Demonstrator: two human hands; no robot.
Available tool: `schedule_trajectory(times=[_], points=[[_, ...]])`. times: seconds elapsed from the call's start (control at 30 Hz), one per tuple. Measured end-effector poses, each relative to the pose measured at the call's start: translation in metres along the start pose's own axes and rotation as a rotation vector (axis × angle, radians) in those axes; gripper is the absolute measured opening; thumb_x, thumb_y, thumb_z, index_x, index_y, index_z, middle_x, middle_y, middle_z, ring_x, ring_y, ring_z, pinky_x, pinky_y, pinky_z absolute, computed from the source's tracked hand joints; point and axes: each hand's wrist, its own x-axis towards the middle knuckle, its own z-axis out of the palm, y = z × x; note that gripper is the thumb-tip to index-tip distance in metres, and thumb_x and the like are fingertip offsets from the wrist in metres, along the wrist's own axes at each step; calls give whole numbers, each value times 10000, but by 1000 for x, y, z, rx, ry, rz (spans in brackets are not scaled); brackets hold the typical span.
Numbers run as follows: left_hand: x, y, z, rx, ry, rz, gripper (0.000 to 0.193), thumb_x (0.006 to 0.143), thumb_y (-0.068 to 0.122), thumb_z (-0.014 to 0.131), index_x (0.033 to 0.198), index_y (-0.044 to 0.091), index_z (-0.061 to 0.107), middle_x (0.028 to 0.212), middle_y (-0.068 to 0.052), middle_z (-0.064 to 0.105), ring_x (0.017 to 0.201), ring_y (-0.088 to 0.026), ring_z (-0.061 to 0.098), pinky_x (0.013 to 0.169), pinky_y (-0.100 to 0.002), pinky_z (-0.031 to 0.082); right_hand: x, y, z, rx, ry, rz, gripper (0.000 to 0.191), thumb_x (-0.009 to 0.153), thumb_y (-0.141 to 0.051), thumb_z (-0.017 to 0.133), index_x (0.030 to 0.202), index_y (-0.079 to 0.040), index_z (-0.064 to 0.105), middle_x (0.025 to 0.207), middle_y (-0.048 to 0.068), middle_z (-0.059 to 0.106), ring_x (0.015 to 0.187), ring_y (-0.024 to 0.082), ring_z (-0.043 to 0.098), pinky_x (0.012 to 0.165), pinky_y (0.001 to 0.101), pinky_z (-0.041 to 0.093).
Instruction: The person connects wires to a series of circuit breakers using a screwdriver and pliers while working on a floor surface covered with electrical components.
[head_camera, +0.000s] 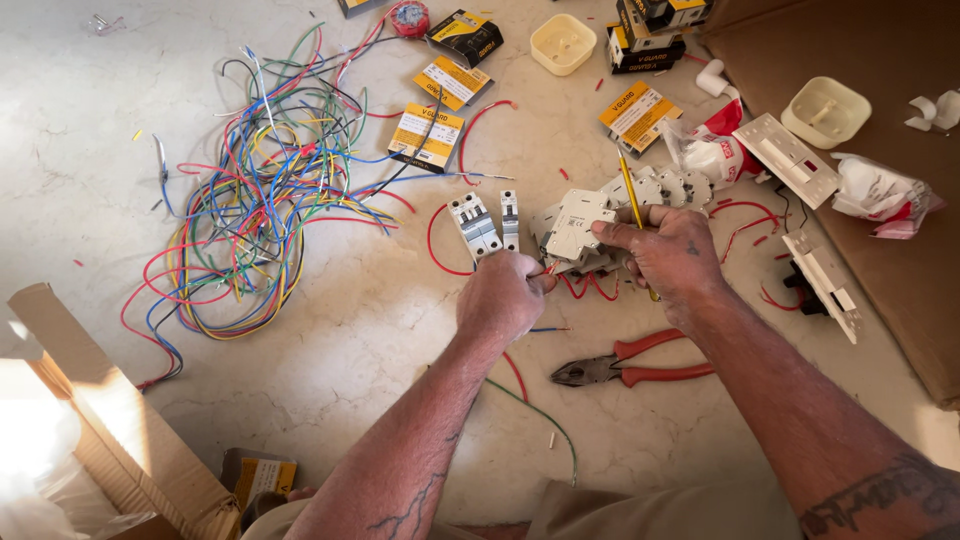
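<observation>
My right hand (668, 252) grips a white circuit breaker (578, 222) and a yellow-handled screwdriver (630, 192) that points away from me. My left hand (505, 292) is closed on a short red wire (580, 287) at the breaker's near side. Two more white breakers (485, 226) lie on the floor just left of the hands. More breakers (660, 186) lie beyond my right hand.
A tangle of coloured wires (260, 190) covers the floor at left. Red-handled pliers (630, 368) lie below my right hand. Yellow-and-black boxes (430, 135), white switch plates (790, 158), plastic bags and cream housings (562, 44) are scattered behind. A cardboard box (110, 420) stands at lower left.
</observation>
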Motion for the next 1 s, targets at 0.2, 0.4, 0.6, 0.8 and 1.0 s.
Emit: schedule_trajectory(times=[0.2,0.4,0.6,0.8,1.0], points=[[5,-2,1,-150,-23,-11,206,883,203,709,825,19,781,605,-115,707,559,-202,734,597,-382,577,-1,0,-1,34,-21,24,229,828,-208,826,927,-25,730,686,-18,624,515,49,455,453,245,350],[10,-5,6,-165,4,57,211,897,154,649,777,-4,720,592,-146,685,542,-224,727,570,-398,572,-5,-6,0,30,-3,5,225,833,-200,808,951,-24,734,752,10,688,518,42,463,446,240,365],[13,-8,15,-42,118,187,335,948,228,631,736,-31,649,719,-235,660,695,-392,686,659,-514,529,-5,-6,3,134,67,-74,247,851,-168,809,1016,-8,720,755,12,686,494,45,458,438,223,364],[15,-9,18,-33,100,194,331,971,250,596,789,-22,648,779,-247,678,771,-412,690,712,-536,531,-7,-3,7,120,117,-81,318,822,-175,824,1078,-46,688,723,5,706,464,50,442,420,229,357],[20,-13,19,-62,109,211,326,970,232,591,778,-26,642,743,-252,661,721,-413,679,683,-524,528,-7,-4,6,58,45,-83,349,816,-191,844,1075,-3,703,684,-23,632,486,52,431,426,242,333]])
